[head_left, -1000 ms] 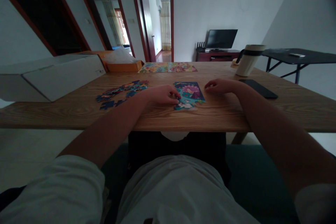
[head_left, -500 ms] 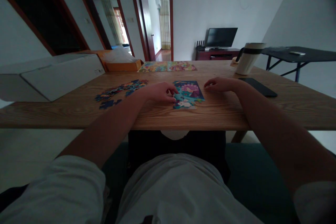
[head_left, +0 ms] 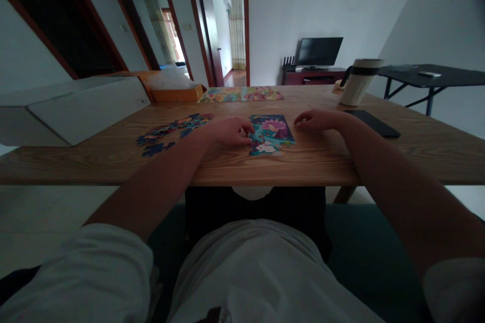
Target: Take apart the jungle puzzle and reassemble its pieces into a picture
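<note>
A partly assembled jigsaw puzzle (head_left: 271, 133), teal with a pink shape and a white animal, lies on the table in front of me. My left hand (head_left: 233, 131) is at its left edge. The thumb and index finger are apart and reach the border pieces; whether a loose piece lies between them is hard to see. To the right of the puzzle, my right hand (head_left: 314, 120) rests on the wood with loosely bent fingers, holding nothing. Loose puzzle pieces (head_left: 172, 128) are spread in a heap left of my left hand, partly behind my forearm.
Two colourful picture sheets (head_left: 240, 94) lie at the table's (head_left: 303, 174) far side. A white box (head_left: 91, 108) and an orange box (head_left: 176, 95) holding clear plastic stand at left. At right are a dark phone-like slab (head_left: 373, 123) and a light tumbler (head_left: 359, 83).
Both hands stay almost in place, the left fingers still at the puzzle's left edge. The whole view has shifted very slightly upward.
</note>
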Tool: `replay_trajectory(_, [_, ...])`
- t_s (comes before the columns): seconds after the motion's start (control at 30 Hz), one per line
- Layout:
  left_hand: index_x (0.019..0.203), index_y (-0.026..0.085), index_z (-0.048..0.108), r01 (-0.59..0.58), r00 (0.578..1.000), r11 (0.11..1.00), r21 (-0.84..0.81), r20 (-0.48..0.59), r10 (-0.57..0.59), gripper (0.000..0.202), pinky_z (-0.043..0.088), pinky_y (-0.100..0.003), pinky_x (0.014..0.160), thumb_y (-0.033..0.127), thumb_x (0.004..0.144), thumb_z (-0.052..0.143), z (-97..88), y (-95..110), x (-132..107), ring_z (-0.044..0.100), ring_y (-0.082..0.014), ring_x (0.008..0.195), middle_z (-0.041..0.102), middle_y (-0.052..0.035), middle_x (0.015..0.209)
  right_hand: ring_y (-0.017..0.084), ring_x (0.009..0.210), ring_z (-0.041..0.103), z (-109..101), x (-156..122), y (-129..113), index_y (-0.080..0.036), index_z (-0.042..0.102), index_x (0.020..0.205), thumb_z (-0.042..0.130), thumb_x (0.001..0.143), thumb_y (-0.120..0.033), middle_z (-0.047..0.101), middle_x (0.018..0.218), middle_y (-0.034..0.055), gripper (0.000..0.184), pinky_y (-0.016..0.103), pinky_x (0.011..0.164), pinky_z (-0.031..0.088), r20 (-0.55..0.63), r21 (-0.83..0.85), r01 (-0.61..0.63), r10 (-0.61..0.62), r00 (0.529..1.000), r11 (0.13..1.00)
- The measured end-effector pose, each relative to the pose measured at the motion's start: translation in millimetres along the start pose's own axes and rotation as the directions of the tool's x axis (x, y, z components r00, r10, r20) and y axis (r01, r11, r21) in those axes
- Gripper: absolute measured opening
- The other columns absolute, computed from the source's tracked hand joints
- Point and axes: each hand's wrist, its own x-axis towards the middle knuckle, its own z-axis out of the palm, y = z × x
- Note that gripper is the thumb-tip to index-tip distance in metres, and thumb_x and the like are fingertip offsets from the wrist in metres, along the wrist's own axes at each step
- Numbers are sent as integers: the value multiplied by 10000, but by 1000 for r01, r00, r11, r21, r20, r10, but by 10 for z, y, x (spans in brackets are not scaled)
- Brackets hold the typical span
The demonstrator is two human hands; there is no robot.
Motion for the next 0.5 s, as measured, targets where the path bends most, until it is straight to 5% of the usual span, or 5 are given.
replay_trajectory(0.33, [1487, 201, 497, 66, 998, 996, -66, -13, -67, 829, 466, -271, 755, 487, 748, 744, -83, -57, -51, 642, -185, 860, 689, -61, 1068, 331, 1136, 679, 13, 19, 26, -262, 751, 1232, 602, 899, -508, 738, 1253, 78, 440, 443, 1016, 515, -4, 16, 18, -18, 1000, 1000])
replay_trajectory(0.5, [1448, 202, 552, 31, 997, 998, -59, 68, -27, 626, 459, -278, 793, 441, 873, 617, -145, -30, -82, 643, -190, 888, 712, -55, 1015, 334, 1137, 679, 3, 8, 8, -251, 744, 1245, 601, 898, -496, 726, 1278, 89, 448, 449, 1025, 509, 3, 9, 7, -8, 1000, 1000])
